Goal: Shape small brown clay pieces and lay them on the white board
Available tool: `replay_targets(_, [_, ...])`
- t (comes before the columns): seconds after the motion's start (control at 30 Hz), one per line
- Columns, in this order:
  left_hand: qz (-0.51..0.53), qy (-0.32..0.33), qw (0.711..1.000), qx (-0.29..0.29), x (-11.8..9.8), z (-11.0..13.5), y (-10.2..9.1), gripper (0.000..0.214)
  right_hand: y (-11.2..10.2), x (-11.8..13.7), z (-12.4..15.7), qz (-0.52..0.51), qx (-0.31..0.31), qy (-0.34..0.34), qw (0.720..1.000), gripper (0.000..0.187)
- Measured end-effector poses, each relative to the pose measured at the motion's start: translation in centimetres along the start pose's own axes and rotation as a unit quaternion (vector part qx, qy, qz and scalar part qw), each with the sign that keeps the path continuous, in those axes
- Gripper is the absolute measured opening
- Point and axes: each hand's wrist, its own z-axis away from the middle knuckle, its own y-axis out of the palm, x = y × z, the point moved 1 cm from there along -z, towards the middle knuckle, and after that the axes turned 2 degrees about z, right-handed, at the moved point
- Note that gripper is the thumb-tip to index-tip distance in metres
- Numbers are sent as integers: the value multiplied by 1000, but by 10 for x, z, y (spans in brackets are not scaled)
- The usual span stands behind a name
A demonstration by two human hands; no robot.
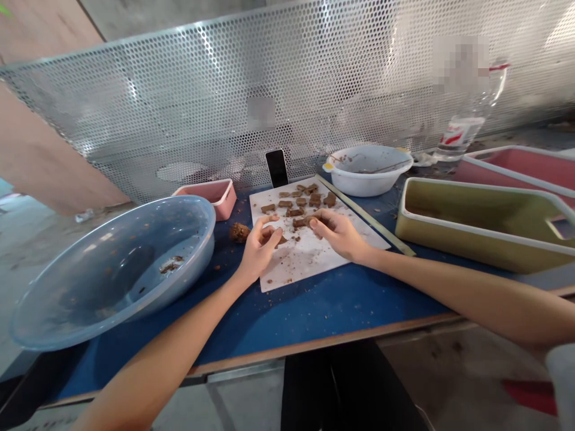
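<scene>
Over a white board (309,263) strewn with brown crumbs, both hands work close together. My right hand (339,235) pinches a brown clay-like block (300,223) between thumb and fingers. To the left, my left hand (260,246) has its thumb and fingers curled round a small brown piece (281,240), mostly hidden by the fingertips. Several brown blocks (301,202) lie in loose rows beyond the hands. A rough brown lump (239,232) rests on the blue table beside the board, left of my left hand.
A large blue basin (112,263) stands left, with a small pink bin (220,197) behind it. A phone (276,167) leans on a perforated metal screen (202,108). Right are a pale strip (366,215), a white basin (368,182), a green bin (471,239), a pink bin (516,170) and a bottle (462,131).
</scene>
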Motion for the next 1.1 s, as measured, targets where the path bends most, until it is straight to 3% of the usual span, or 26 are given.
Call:
replay_targets(0.17, [-15,5,999,-31,0,1,-3,47,1,-1,5,23,59,-37,997,54])
replay_targets(0.37, [-24,8,999,-45,0,0,-4,42,-5,-2,2,53,101,-28,993,65])
replay_targets(0.5, [-31,8,998,-52,1,1,-4,40,-1,-4,3,72,90,-54,992,46])
replay_targets(0.77, [-36,13,998,-57,3,1,-4,37,3,-11,4,112,48,-191,974,25])
replay_targets(1.1, [-40,20,998,-49,8,-1,-7,34,8,-14,10,104,92,-167,976,28])
